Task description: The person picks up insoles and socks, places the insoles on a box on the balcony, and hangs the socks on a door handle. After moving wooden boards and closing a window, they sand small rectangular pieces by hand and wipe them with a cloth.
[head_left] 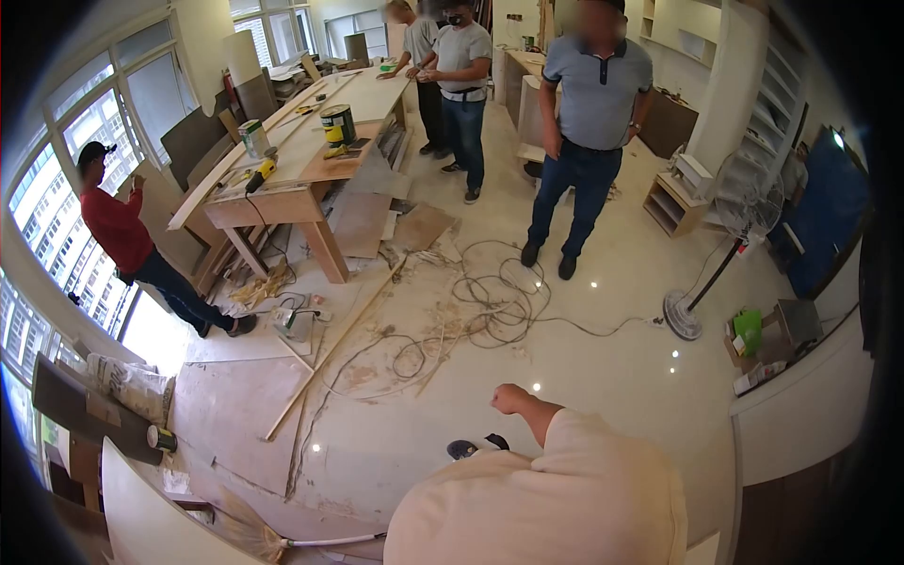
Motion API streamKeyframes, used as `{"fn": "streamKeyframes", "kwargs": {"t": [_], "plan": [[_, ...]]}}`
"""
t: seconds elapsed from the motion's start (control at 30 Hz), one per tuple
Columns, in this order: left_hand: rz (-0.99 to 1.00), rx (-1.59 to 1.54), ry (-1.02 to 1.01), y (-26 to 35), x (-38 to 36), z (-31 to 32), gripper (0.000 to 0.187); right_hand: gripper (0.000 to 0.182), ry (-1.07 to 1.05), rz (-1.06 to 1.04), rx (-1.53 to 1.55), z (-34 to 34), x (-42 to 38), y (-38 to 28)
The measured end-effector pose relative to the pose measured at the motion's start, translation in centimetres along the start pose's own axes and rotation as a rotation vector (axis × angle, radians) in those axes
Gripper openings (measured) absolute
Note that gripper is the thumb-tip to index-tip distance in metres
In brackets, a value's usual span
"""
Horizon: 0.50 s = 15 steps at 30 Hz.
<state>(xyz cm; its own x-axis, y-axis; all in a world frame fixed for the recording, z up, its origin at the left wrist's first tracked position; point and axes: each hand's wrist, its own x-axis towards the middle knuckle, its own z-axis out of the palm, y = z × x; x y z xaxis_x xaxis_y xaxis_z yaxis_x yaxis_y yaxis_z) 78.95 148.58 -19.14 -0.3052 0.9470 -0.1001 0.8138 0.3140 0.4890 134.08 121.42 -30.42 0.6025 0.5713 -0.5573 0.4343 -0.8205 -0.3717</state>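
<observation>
My right hand [511,398] is out in front of my body at the lower middle, over the pale tiled floor [603,377]. Its fingers are curled in, and nothing shows in them. The forearm comes out of a loose cream sleeve [603,461]. Just below the hand, part of a dark shoe [463,449] shows on the floor. Nearest beyond the hand lie loops of cable [504,301]. My left hand is out of view.
A wooden worktable [273,209] bears cans, a yellow drill [262,174] and boards. One person [589,104] stands ahead, two others beside the table, another by the windows. A standing fan [683,315] is at right. Wood strips, sheets and a broom [268,539] lie at left.
</observation>
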Motion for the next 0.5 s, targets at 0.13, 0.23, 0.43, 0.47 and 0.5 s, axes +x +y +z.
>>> {"fn": "streamKeyframes", "kwargs": {"t": [0.13,0.23,0.43,0.47,0.5], "plan": [[-0.018,-0.001,0.000,-0.2,0.1,-0.1,0.071,0.039,-0.021,-0.062,-0.026,-0.5,0.3,-1.7],[-0.030,-0.002,0.000,-0.4,0.1,-0.3,0.069,0.036,0.012,-0.072,-0.011,-0.5,0.6,-2.2],[-0.049,-0.003,0.006,-0.7,0.2,-0.8,0.066,0.039,-0.035,-0.049,-0.039,-0.5,0.0,-2.6],[-0.051,-0.004,0.004,-0.8,0.1,-0.8,0.065,0.039,-0.045,-0.039,-0.037,-0.1,0.5,-2.2],[-0.054,-0.006,0.004,-0.9,0.1,-0.9,0.065,0.039,-0.053,-0.028,-0.036,0.1,0.8,-1.9]]}}
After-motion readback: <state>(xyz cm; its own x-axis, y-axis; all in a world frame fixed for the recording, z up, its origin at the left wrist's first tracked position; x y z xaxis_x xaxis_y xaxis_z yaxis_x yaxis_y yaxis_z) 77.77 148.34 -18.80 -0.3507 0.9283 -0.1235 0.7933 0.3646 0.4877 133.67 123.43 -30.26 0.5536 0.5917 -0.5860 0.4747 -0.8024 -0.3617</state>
